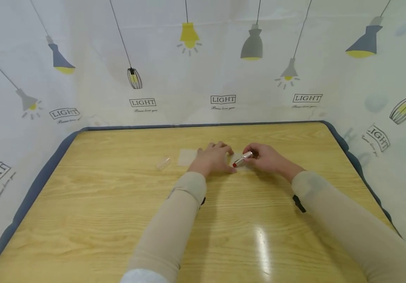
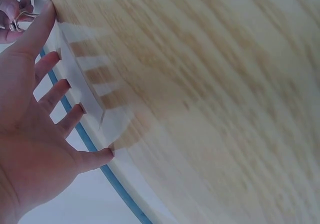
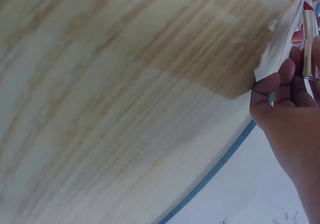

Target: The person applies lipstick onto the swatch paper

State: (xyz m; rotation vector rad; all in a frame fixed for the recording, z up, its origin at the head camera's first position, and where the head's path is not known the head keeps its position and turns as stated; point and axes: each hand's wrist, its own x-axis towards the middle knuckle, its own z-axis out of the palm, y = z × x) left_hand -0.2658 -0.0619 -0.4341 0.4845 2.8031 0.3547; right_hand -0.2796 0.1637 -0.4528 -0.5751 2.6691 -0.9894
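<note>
The right hand (image 1: 267,158) pinches a slim, metallic, red-tipped lipstick (image 1: 243,158) in its grip, at three o'clock from the left hand (image 1: 213,158), whose grip is spread wide over a flat white rectangular sheet (image 1: 186,157) on the yellowish wooden desk (image 1: 118,212).

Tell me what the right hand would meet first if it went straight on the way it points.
Most likely the left hand: in the head view, the right hand, holding the lipstick, points toward it. Their relative heights are hard to judge, so contact isn't certain.
</note>
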